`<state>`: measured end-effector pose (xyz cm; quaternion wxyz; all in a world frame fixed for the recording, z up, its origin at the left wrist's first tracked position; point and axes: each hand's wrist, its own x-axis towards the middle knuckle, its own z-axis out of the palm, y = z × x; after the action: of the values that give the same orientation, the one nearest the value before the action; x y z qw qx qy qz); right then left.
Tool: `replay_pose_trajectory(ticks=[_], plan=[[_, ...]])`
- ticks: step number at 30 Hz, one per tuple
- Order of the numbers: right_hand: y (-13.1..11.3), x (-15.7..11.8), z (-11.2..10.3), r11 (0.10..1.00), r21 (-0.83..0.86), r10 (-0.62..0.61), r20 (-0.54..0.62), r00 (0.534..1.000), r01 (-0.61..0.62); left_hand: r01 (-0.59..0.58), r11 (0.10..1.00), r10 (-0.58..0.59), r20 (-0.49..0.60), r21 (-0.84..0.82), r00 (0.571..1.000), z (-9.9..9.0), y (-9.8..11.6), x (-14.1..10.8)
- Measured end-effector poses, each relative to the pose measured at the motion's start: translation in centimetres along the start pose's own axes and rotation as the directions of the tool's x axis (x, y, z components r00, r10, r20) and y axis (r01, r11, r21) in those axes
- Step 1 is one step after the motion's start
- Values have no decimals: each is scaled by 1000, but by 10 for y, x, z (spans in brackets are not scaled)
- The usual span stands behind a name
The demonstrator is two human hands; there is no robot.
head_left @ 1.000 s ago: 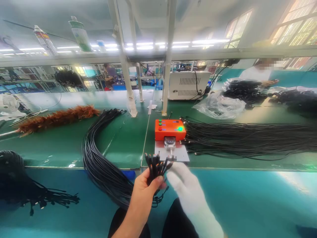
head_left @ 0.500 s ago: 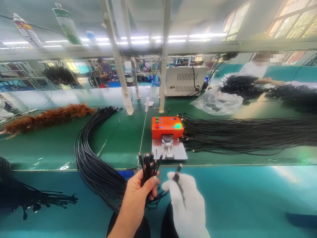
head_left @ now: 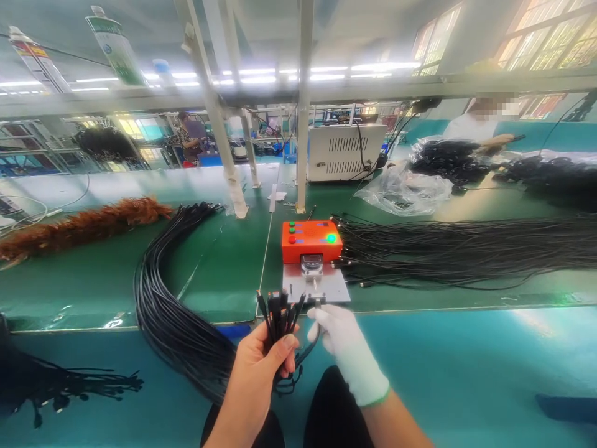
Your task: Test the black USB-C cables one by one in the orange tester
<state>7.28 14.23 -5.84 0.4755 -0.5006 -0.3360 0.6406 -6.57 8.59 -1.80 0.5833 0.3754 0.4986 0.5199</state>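
My bare left hand [head_left: 268, 367] is closed around a bunch of black cable ends [head_left: 280, 311], their plugs pointing up. My right hand [head_left: 342, 342], in a white glove, pinches a single black cable [head_left: 311, 350]. Its plug end is at the front of a metal plate [head_left: 338, 287], by a small metal fitting; the fingers partly hide it, so I cannot tell how far it is in. On the plate stands an orange box [head_left: 311, 241] with green and red buttons and a lit green lamp. A small gauge [head_left: 311, 264] sits before the box.
A thick bundle of black cables [head_left: 161, 298] curves over the bench edge at left. More cables [head_left: 466, 252] lie spread at right. Behind are a brown fluffy duster [head_left: 84, 227], shelf posts [head_left: 302, 124], a white metal case [head_left: 346, 152] and a plastic bag [head_left: 405, 190]. A person [head_left: 476, 127] sits across the bench.
My right hand has moved forward and slightly left, bringing the cable's plug from in front of the bench to the metal fitting. My left hand keeps its grip on the bunch.
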Motion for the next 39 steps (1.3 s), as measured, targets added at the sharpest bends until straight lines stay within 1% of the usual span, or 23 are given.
replay_pose_trajectory(ticks=[3,8,14,18,20,21,22,23,24,25,26,27,28,29,30,31,32,33,34,36,37,38,39], plan=[[2,9,0,998,58,20,14,1000,-21,-8,1000,8,-4,17,1000,2,2,0],[4,17,-3,998,58,27,17,1000,-28,-5,1000,5,-19,15,1000,5,4,2],[-2,16,-1,999,34,26,14,1000,-27,-27,999,27,-6,-21,1000,1,2,1],[-3,8,0,999,-2,34,9,999,-34,-29,997,29,-11,-66,1000,1,3,-2],[4,0,-6,993,-106,63,44,997,-58,-25,997,25,2,-70,1000,1,4,-3],[8,-5,-11,973,-221,87,55,995,-73,-22,998,23,12,-66,1000,1,4,-4],[13,-11,-17,929,-362,105,43,994,-82,-21,998,22,22,-60,1000,1,3,-4],[17,-16,-23,863,-498,108,10,994,-88,-21,998,23,30,-52,999,1,3,-4],[19,-22,-29,784,-615,78,-48,996,-91,-21,999,23,38,-43,999,1,2,-4],[19,-27,-34,711,-697,12,-122,992,-94,-22,999,23,42,-33,999,1,1,-4],[16,-33,-36,660,-745,-81,-192,978,-92,-24,999,25,44,-25,999,2,0,-4],[11,-39,-37,647,-760,-181,-232,956,-62,-26,1000,27,46,-18,999,2,-1,-4],[4,-44,-34,666,-746,-267,-236,934,2,-28,1000,28,50,-11,998,3,-2,-3],[-4,-49,-29,697,-711,-336,-211,918,92,-29,1000,29,55,-4,998,4,-4,-3],[-11,-54,-21,748,-631,-378,-151,913,205,-29,1000,29,62,1,998,5,-5,-3],[-18,-57,-12,807,-509,-389,-75,918,300,-28,1000,27,68,5,997,6,-7,-2],[-23,-59,-3,860,-377,-373,-4,928,344,-25,1000,24,72,6,997,7,-9,-2],[-25,-60,5,908,-239,-347,32,937,344,-25,1000,25,67,1,997,7,-12,-1],[-25,-59,12,944,-106,-311,38,950,313,-31,999,31,48,-10,998,7,-14,-1],[-18,-52,19,965,117,-230,-36,972,233,-52,998,51,-26,-39,998,6,-18,0],[-14,-47,19,962,177,-197,-77,977,208,-63,997,60,-67,-51,996,6,-19,-1],[-9,-42,17,963,191,-173,-103,980,190,-72,996,66,-102,-59,993,6,-20,-1],[-5,-37,14,972,164,-150,-114,982,167,-79,995,71,-128,-63,989,5,-20,-2]])
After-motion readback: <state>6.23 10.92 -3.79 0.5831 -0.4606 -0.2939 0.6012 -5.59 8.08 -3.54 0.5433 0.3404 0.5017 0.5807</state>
